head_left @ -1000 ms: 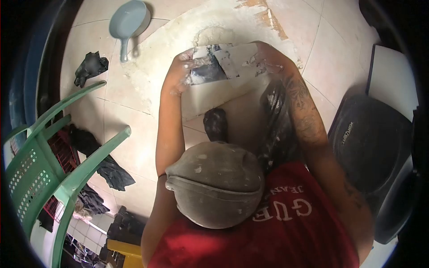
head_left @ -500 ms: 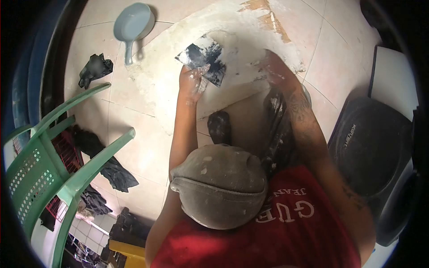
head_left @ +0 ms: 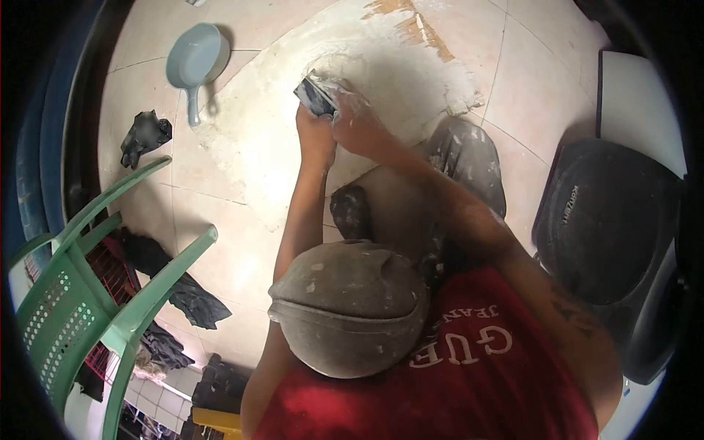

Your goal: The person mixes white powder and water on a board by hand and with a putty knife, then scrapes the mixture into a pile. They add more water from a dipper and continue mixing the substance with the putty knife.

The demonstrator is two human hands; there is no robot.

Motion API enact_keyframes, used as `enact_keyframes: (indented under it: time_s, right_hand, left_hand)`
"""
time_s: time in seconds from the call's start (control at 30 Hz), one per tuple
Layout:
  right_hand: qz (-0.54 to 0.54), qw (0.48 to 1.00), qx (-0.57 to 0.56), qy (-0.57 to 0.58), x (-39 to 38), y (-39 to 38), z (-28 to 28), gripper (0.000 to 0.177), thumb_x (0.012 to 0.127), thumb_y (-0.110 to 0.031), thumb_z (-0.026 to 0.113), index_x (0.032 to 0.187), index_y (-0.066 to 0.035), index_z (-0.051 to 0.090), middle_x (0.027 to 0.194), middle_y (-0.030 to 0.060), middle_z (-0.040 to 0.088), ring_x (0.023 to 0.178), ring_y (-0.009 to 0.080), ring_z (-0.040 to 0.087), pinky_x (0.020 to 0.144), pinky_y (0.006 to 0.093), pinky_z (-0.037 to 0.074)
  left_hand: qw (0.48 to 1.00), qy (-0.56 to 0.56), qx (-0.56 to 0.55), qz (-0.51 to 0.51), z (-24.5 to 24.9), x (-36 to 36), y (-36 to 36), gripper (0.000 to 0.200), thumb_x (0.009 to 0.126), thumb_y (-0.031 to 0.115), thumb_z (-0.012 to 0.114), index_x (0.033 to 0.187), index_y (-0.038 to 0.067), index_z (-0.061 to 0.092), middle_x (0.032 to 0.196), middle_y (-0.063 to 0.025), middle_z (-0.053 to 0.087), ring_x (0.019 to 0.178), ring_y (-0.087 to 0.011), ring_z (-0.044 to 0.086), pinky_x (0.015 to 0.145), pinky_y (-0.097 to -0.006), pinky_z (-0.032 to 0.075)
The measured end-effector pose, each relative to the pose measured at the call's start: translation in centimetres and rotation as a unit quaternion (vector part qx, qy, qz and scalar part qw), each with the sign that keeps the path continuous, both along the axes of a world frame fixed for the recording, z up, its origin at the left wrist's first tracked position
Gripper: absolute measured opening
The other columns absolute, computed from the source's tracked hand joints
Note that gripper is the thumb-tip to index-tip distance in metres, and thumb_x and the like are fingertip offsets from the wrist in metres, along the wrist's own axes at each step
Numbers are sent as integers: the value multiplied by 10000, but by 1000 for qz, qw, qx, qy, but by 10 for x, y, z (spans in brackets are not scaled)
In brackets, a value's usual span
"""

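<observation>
My left hand [head_left: 314, 130] and my right hand [head_left: 358, 123] are close together, both gripping a dark flat trowel [head_left: 314, 94] smeared with white mortar. The blade rests edge-down on a wide patch of white mortar [head_left: 396, 81] spread over the beige tiled floor [head_left: 220, 220]. Both hands are dusted with white. My grey cap [head_left: 348, 308] and red shirt fill the lower middle of the view and hide my lap.
A light blue scoop [head_left: 192, 60] and a black glove [head_left: 145, 136] lie on the tiles to the left. A green plastic chair [head_left: 81, 293] stands at lower left over dark cloths [head_left: 176, 282]. A black appliance [head_left: 609, 227] and a white board [head_left: 638, 117] sit at the right.
The trowel, held up flat a second ago, has come down onto the mortar. My right hand has swung left from the mortar's right side to join the left hand on it.
</observation>
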State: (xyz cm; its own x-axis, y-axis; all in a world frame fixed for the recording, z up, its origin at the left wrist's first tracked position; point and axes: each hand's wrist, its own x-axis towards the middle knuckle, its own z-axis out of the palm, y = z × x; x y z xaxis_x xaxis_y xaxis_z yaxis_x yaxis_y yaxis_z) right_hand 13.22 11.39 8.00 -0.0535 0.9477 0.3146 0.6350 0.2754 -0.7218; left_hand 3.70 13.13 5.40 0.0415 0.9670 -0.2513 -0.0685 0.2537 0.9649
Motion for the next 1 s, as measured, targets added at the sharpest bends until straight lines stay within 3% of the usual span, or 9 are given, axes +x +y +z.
enact_keyframes:
  time_s: [0.13, 0.23, 0.43, 0.53, 0.63, 0.7, 0.73, 0.93, 1.0]
  right_hand:
    - [58, 996, -10, 67, 2, -5, -8, 432, 771, -113, 540, 1076, 174, 433, 1045, 331, 494, 1066, 464, 453, 958, 493, 349]
    - [-7, 999, 12, -43, 4, 0, -20, 443, 771, -86, 510, 1106, 184, 407, 1087, 340, 471, 1099, 482, 417, 981, 489, 325]
    - [-2, 999, -49, 1, 3, -7, -10, 481, 759, -57, 491, 1189, 126, 376, 1091, 315, 492, 1101, 456, 437, 1006, 478, 300]
    - [-66, 996, -31, -45, 10, 2, -29, 413, 761, -21, 448, 1167, 58, 442, 1093, 266, 511, 1081, 384, 490, 896, 419, 431]
    - [30, 952, -292, 90, 49, 30, -9, 446, 780, -52, 496, 1200, 63, 396, 1085, 254, 516, 887, 336, 581, 771, 413, 492]
    - [-50, 911, -328, 244, 65, 27, -1, 449, 789, -30, 483, 1229, 4, 399, 1067, 207, 542, 833, 253, 602, 661, 334, 521]
    - [-41, 899, -386, 203, 83, 36, -32, 446, 796, -24, 485, 1234, -28, 407, 1024, 171, 571, 814, 199, 602, 643, 309, 516]
    - [0, 833, -449, 325, 131, 19, -20, 499, 762, 22, 522, 1241, -2, 385, 972, 169, 609, 718, 214, 609, 645, 318, 523]
    - [61, 878, -410, 239, 137, 13, -55, 500, 759, 40, 527, 1239, -6, 393, 984, 161, 604, 768, 218, 601, 670, 321, 524]
  left_hand:
    - [1000, 6, -17, -5, 16, 4, 0, 372, 683, -119, 358, 997, -48, 543, 900, -100, 605, 825, -168, 571, 737, -266, 443]
    - [998, -10, -53, -13, 22, 5, -3, 353, 690, -118, 358, 979, -51, 549, 870, -101, 605, 781, -172, 577, 699, -266, 452]
    - [999, 31, -21, -34, 21, 0, 0, 368, 686, -139, 363, 996, -67, 547, 887, -124, 615, 753, -189, 593, 664, -276, 472]
    - [997, -10, -60, -38, 19, -14, 4, 388, 681, -163, 373, 1024, -77, 533, 896, -126, 615, 769, -187, 594, 686, -277, 478]
    - [987, -134, -85, 13, 13, -31, 9, 312, 750, -147, 443, 1026, -49, 552, 919, -98, 623, 786, -171, 606, 689, -249, 499]
    - [978, -182, -96, 26, 19, -39, 11, 279, 763, -140, 512, 1025, -51, 549, 882, -66, 611, 731, -104, 564, 657, -208, 458]
    - [983, -156, -96, 17, 20, -45, 13, 281, 761, -131, 530, 1028, -48, 551, 870, -58, 611, 718, -94, 555, 643, -202, 450]
    - [993, -27, -94, -63, 22, -55, 18, 130, 782, -84, 581, 899, -45, 623, 792, -73, 639, 655, -98, 571, 601, -209, 473]
    - [993, -24, -88, -72, 24, -46, 18, 85, 783, -63, 597, 856, -40, 633, 761, -68, 636, 621, -90, 554, 570, -204, 460]
